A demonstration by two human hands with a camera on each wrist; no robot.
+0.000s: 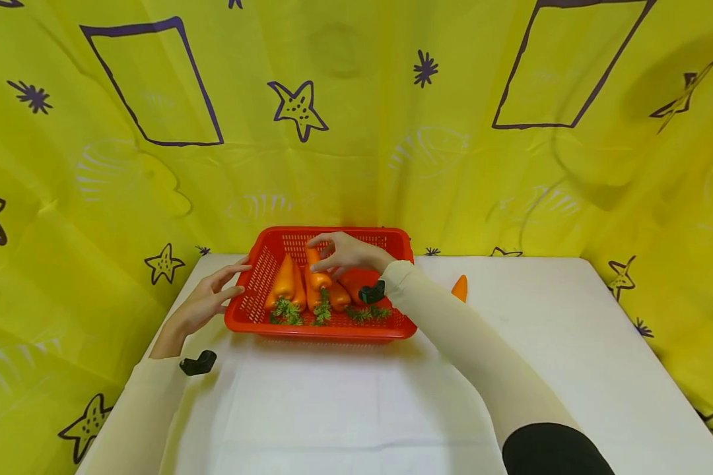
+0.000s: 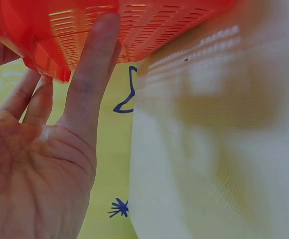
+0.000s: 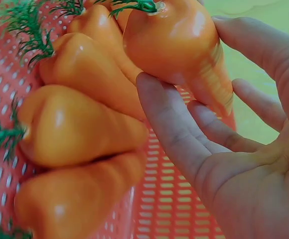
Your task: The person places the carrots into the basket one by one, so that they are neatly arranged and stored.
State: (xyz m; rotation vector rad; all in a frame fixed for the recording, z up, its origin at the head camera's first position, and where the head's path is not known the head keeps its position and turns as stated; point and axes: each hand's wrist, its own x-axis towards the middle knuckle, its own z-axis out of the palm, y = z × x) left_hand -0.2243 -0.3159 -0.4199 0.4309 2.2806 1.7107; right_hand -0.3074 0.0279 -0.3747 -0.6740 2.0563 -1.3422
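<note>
A red plastic basket (image 1: 315,328) with slotted walls stands on the white table and holds several plump orange carrots (image 3: 79,124) with green tops. Over the carrots, my right hand (image 1: 353,253) pinches one carrot (image 3: 169,40) between thumb and fingers. Its leafy end points toward me and its tip points to the back. At the basket's left side, my left hand (image 1: 204,300) has thumb and fingertips against the outer wall and rim, the fingers spread and only slightly bent. In the left wrist view its palm faces the camera, below the basket's slotted side.
Another carrot (image 1: 460,288) lies on the table right of the basket, partly hidden by my right sleeve (image 1: 469,343). A yellow curtain (image 1: 362,178) with stars and fish hangs behind and on both sides of the white table (image 1: 333,402).
</note>
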